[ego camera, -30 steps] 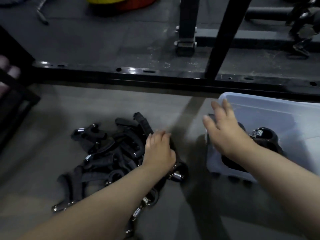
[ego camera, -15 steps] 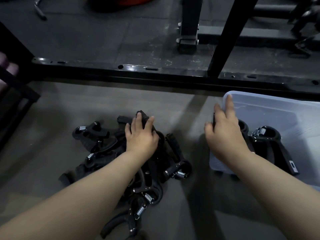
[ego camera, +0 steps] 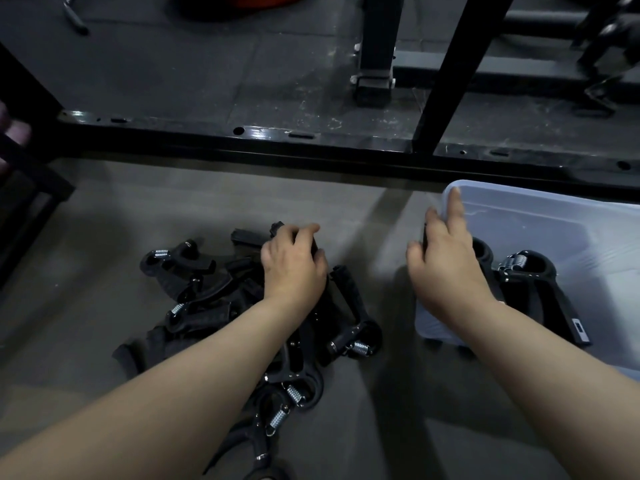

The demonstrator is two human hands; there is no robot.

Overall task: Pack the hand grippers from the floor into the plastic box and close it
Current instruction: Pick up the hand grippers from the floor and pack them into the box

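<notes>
Judging packing barely begun: left hand (ego camera: pixel 294 263) clamped on a gripper atop the floor pile (ego camera: pixel 221 306) left of the plastic box (ego camera: pixel 554 216), right hand (ego camera: pixel 446 271) placing another inside, lid unseen.

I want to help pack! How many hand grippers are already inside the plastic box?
2 can be seen in the plastic box: one hand gripper under the right hand, and another just right of it. The arm may hide more.
</notes>
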